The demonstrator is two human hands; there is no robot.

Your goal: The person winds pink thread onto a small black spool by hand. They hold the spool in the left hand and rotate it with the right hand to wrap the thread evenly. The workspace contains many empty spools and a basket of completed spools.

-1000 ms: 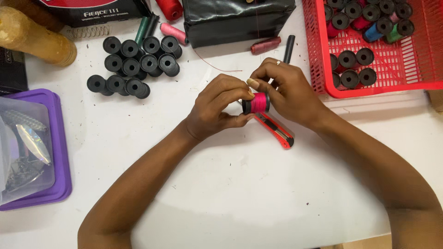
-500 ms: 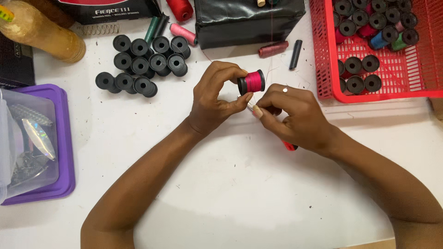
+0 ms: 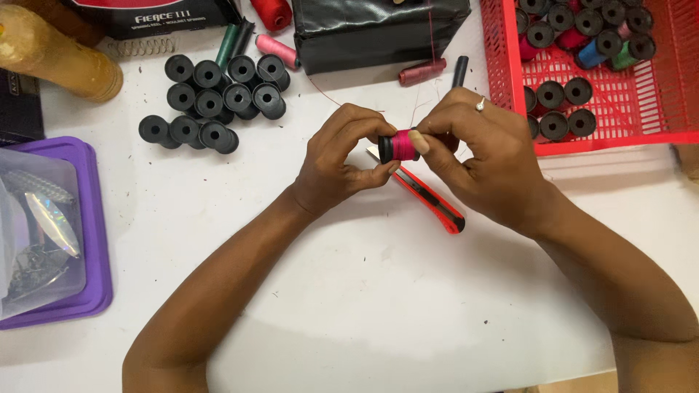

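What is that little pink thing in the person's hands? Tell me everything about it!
It is a small spool with black ends, wound with bright pink thread. It lies on its side above the white table, just over a red utility knife. The left hand pinches one end, and the right hand presses its thumb on the thread. A thin strand rises from it.

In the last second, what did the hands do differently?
Half a second ago the right hand was down at the red cutter; it has come back up to the pink spool, cutter left on the table. The left hand kept holding the spool. The black bobbins stayed put.
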